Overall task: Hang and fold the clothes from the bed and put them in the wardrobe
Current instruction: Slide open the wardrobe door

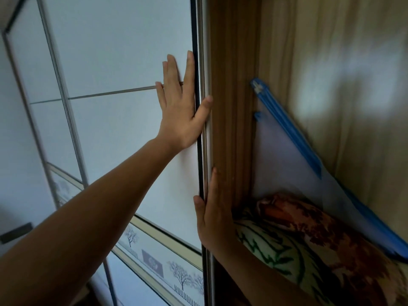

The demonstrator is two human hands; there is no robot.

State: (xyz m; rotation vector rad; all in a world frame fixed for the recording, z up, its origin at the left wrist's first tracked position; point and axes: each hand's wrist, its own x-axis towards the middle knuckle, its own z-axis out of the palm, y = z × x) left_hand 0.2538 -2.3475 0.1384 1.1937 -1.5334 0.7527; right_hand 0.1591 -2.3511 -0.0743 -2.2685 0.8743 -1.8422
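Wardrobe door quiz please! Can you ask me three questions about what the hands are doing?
1. True or false: the left hand lies flat on the white sliding door.
2. Which hand is lower on the door's edge? A) left hand B) right hand
3. Fill in: the bag inside the wardrobe has a ____ trim.
Key: 1 true; 2 B; 3 blue.

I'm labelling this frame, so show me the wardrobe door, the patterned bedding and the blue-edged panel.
wardrobe door [123, 62], head view, on its white upper panel.
patterned bedding [309, 250], head view, on its orange-brown middle.
blue-edged panel [284, 160], head view, on its pale lilac face.
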